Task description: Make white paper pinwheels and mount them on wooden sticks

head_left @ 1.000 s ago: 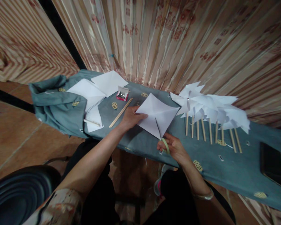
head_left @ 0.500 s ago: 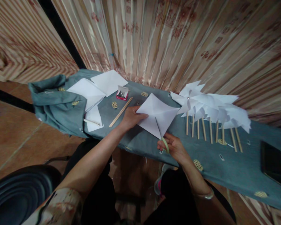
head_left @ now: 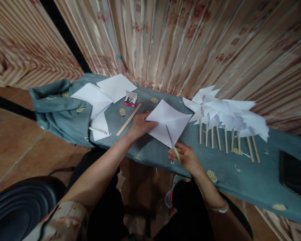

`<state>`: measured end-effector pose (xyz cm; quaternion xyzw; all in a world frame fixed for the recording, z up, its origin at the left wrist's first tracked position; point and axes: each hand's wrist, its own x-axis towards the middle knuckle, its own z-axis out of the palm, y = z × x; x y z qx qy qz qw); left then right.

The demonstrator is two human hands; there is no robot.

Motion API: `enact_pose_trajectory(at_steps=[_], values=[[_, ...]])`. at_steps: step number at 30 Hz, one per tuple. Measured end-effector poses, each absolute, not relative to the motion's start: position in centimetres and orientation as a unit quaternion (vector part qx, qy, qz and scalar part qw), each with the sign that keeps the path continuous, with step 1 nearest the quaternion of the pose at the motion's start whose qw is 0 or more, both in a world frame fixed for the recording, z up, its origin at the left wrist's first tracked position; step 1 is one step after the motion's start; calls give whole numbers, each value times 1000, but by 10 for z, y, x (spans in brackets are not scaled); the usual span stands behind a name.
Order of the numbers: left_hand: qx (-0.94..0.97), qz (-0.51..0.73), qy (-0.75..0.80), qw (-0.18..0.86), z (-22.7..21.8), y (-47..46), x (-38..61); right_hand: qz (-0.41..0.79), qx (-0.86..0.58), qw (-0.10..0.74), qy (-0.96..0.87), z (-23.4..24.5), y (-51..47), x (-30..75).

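Observation:
My left hand [head_left: 141, 126] pinches the left corner of a creased white paper square [head_left: 167, 115], thumb on top. In my right hand [head_left: 184, 155] are scissors [head_left: 176, 154] with pale green handles, my fingers closed round them. One dark blade lies over the paper, running from its near corner toward the middle; the other blade is hidden. The paper is held above the cloth-covered table. Left of my left hand lie a pair of wooden sticks [head_left: 129, 119] and a small red-and-white box [head_left: 131, 99] of metal pins.
At the right, several white paper pinwheels [head_left: 203, 103] on wooden sticks overlap in a row. A black phone [head_left: 292, 174] lies at the far right. Paper sheets [head_left: 116, 87] and bunched grey-green cloth [head_left: 60, 100] are on the left. A dark round stool [head_left: 27, 207] stands below left.
Hardly anything differs. Both hands, the paper and the scissors keep nearly the same positions; the whole view has shifted very slightly.

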<state>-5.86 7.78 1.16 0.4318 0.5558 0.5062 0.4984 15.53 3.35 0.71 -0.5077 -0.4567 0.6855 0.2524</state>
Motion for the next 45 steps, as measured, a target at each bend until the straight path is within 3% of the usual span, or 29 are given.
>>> enact_pose_trajectory(at_steps=[25,32,39,41,45], values=[[422,518,557,494,10,78,-59,684,-514,260,-448,2,32,155],[406,551,550,479,16,84,-70,687,-494,218,-486,15,34,158],[423,554,577,425,20,89,-92,721,-450,116,-513,37,43,184],[440,535,587,418,17,88,-93,708,-452,144,-523,40,45,192],[470,487,602,425,11,87,-89,616,-481,306,-543,38,50,203]])
